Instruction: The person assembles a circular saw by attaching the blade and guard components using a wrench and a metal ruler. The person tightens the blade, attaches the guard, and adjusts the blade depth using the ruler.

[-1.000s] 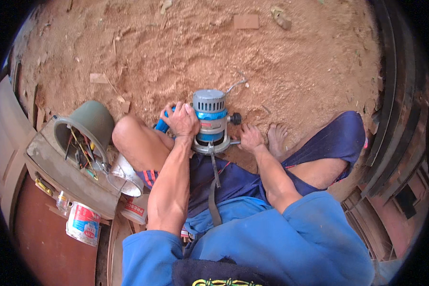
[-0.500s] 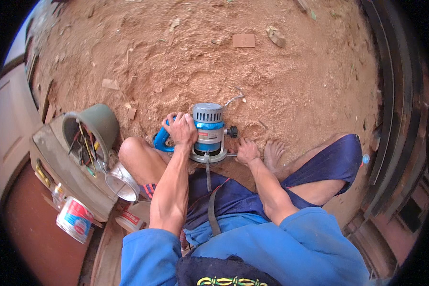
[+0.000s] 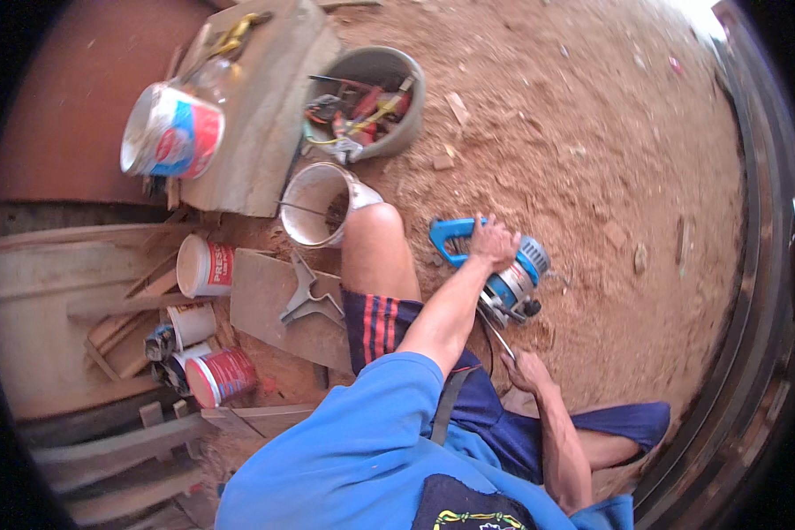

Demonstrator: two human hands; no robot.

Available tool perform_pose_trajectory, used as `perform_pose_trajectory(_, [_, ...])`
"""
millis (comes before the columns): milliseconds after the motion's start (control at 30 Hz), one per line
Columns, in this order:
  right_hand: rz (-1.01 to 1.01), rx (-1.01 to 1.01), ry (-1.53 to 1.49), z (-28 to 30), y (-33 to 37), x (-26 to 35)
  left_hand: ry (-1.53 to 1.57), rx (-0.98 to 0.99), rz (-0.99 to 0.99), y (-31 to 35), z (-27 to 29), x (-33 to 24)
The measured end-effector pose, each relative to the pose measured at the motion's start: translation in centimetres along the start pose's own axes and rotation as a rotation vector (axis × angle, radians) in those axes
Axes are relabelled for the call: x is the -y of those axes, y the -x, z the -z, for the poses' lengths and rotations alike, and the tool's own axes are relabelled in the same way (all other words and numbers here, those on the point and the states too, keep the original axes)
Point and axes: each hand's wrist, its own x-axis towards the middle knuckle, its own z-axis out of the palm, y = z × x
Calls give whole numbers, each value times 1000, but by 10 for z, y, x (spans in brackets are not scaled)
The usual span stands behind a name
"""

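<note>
A router (image 3: 511,281) with a silver-and-blue body and a blue loop handle is in front of my crossed legs, near the sawdust-covered ground. My left hand (image 3: 496,243) is closed on it, between the loop handle and the motor housing. Toward the router's base, my right hand (image 3: 528,369) grips a thin metal rod (image 3: 501,341). The rod's far end reaches the base, but where it meets it is too small to make out. A dark strap (image 3: 450,405) lies across my lap.
To the left stand a grey-green bucket (image 3: 415,102) of tools and a white bucket (image 3: 299,208) beside my knee. A grey metal bracket (image 3: 307,299) rests on a board, with several paint pails (image 3: 205,265) beyond. Long dark beams (image 3: 773,221) run along the right.
The view has swung left, bringing more pails and boards into sight and shifting the router rightward. My left hand stays on the router. The rod in my right hand shows more clearly.
</note>
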Motion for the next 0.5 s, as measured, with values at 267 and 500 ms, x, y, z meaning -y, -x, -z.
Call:
perform_pose_trajectory(267, [-268,237,392,179,114,41,248,52,73,6,52,16])
perform_pose_trajectory(500, [-142,-406,418,291,155,173,-65,337,-68,92,66,23])
